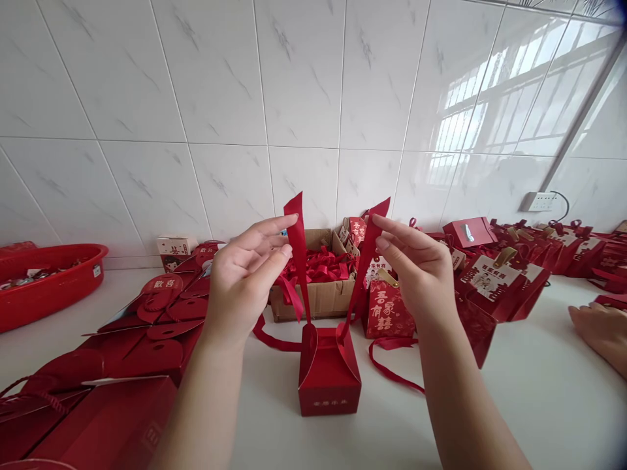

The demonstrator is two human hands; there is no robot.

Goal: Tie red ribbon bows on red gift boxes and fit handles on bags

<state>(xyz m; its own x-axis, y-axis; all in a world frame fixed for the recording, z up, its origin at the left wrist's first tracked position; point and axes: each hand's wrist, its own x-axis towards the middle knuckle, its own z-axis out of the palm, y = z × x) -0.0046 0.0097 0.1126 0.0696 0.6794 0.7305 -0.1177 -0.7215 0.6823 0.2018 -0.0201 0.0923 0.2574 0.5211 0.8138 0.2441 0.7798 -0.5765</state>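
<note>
A small red gift box (pixel 329 399) stands upright on the white table, its curved side flaps drawn toward each other at the top. Red ribbon (pixel 361 281) runs up from both sides of the box in two taut lengths. My left hand (pixel 249 274) pinches the left end between thumb and fingers, and my right hand (pixel 416 264) pinches the right end the same way. Both hands are raised above the box, apart from each other. More ribbon trails on the table to either side of the box.
Behind the box, an open cardboard carton (pixel 313 303) holds loose red ribbons. Flat red boxes (pixel 157 349) pile up on the left, near a red plastic basin (pixel 63 297). Finished-looking red boxes (pixel 497 284) crowd the right, where another person's hand (pixel 600 333) rests. A tiled wall stands behind.
</note>
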